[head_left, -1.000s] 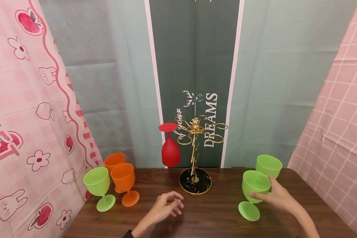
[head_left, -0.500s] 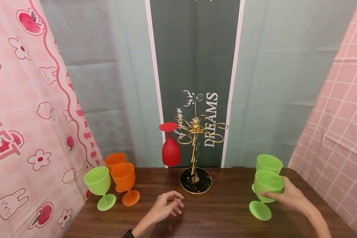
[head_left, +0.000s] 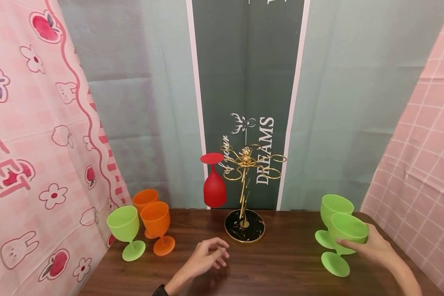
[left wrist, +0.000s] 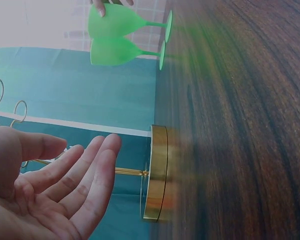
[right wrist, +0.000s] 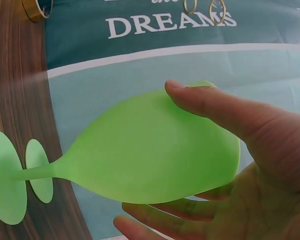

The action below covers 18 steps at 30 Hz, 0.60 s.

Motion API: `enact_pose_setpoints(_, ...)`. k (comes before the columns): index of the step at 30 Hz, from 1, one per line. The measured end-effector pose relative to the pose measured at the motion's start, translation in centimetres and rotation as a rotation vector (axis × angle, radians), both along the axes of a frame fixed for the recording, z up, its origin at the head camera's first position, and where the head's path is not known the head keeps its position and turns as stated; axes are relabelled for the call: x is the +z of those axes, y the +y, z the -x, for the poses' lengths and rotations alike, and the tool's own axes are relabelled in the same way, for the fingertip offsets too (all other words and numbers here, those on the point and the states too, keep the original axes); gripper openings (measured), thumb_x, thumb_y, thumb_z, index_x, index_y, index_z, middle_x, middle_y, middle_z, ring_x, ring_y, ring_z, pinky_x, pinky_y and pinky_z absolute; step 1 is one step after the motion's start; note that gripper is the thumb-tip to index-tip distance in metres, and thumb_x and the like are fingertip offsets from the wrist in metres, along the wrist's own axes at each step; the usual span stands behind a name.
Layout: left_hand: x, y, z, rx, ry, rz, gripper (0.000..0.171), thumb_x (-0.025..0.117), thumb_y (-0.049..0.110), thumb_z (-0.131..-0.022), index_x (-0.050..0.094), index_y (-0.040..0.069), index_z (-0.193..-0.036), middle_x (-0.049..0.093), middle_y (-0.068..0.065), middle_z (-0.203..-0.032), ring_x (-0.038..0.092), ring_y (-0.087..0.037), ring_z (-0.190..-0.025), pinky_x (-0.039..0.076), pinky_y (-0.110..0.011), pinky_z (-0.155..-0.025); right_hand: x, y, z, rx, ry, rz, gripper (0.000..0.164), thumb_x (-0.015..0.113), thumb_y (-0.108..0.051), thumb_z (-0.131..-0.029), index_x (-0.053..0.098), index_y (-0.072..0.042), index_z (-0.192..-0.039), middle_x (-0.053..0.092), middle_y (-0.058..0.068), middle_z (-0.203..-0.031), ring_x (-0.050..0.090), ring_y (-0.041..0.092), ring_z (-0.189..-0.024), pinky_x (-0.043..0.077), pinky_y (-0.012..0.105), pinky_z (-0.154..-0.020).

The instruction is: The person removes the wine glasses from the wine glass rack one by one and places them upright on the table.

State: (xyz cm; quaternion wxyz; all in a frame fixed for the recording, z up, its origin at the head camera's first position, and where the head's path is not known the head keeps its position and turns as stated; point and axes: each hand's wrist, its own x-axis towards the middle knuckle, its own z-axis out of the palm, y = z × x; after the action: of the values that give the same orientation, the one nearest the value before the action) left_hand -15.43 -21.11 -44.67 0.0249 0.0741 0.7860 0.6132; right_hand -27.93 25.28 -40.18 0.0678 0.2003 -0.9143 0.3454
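On the right of the table, my right hand (head_left: pixel 377 246) grips the bowl of an upright green goblet (head_left: pixel 349 230), thumb on one side and fingers on the other. The right wrist view shows the same grip on the goblet (right wrist: pixel 140 155) up close. Just behind it stands a second green goblet (head_left: pixel 332 205), partly covered by the first. My left hand (head_left: pixel 207 255) hovers over the table near the middle, fingers relaxed, holding nothing. Behind it stands a gold rack with a round black base (head_left: pixel 234 228). A red goblet (head_left: pixel 215 191) hangs upside down from its left side.
Two orange goblets (head_left: pixel 155 220) and another green goblet (head_left: pixel 123 224) stand upright on the left side of the dark wooden table (head_left: pixel 281 267). Several rings of the rack (head_left: pixel 271 174) hold nothing. Pink cloths (head_left: pixel 417 152) flank the table, and a green-grey curtain (head_left: pixel 340 102) hangs behind.
My right hand has carried the green goblet to the right, and it now overlaps the rear green goblet less on its left side. My left hand has stayed in place.
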Motion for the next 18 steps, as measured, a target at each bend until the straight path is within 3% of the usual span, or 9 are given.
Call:
enact_pose_setpoints(4, 0.1, 0.1, -0.1, -0.001, 0.004, 0.002, 0.017, 0.058, 0.009, -0.103, 0.068, 0.001, -0.113, 0.074, -0.024, -0.098, 0.075, -0.036, -0.080, 0.062, -0.034, -0.066, -0.3, 0.4, 0.0, -0.024, 0.011, 0.034, 0.045, 0.081, -0.020, -0.086, 0.061, 0.002, -0.119, 0.061, -0.012, -0.074, 0.053, -0.003, -0.066, 0.044, 0.023, -0.061)
enact_pose_setpoints(10, 0.2, 0.0, -0.1, 0.006, 0.001, 0.014, 0.016, 0.058, 0.010, -0.102, 0.069, 0.002, -0.112, 0.074, -0.022, -0.097, 0.076, -0.029, -0.077, 0.062, -0.031, -0.065, -0.6, 1.1, 0.4, -0.069, 0.022, 0.045, 0.066, 0.080, -0.021, -0.087, 0.047, 0.006, -0.137, 0.060, -0.013, -0.077, 0.051, -0.004, -0.068, 0.043, 0.022, -0.062)
enact_pose_setpoints(13, 0.2, 0.0, -0.1, 0.005, 0.005, 0.019, 0.016, 0.058, 0.010, -0.102, 0.069, 0.002, -0.112, 0.074, -0.023, -0.098, 0.076, -0.030, -0.078, 0.062, -0.032, -0.065, -0.9, 1.3, 0.6, -0.073, 0.038, 0.081, 0.061, 0.079, -0.018, -0.087, 0.049, 0.006, -0.133, 0.059, -0.012, -0.074, 0.052, 0.000, -0.062, 0.045, 0.024, -0.057)
enact_pose_setpoints(14, 0.2, 0.0, -0.1, 0.004, 0.008, 0.021, 0.016, 0.058, 0.009, -0.102, 0.069, 0.002, -0.112, 0.074, -0.023, -0.098, 0.076, -0.031, -0.078, 0.062, -0.031, -0.065, -1.0, 1.3, 0.7, -0.072, 0.030, 0.103, 0.054, 0.079, -0.017, -0.088, 0.052, -0.001, -0.132, 0.057, -0.011, -0.073, 0.052, 0.002, -0.059, 0.045, 0.025, -0.055)
enact_pose_setpoints(18, 0.2, 0.0, -0.1, 0.003, 0.003, 0.031, 0.016, 0.058, 0.009, -0.102, 0.069, 0.003, -0.112, 0.074, -0.022, -0.098, 0.076, -0.032, -0.079, 0.062, -0.031, -0.065, -1.3, 1.3, 0.7, -0.101, -0.002, 0.138, 0.043, 0.076, -0.020, -0.090, 0.054, -0.003, -0.123, 0.055, -0.007, -0.068, 0.052, 0.008, -0.053, 0.046, 0.027, -0.050)
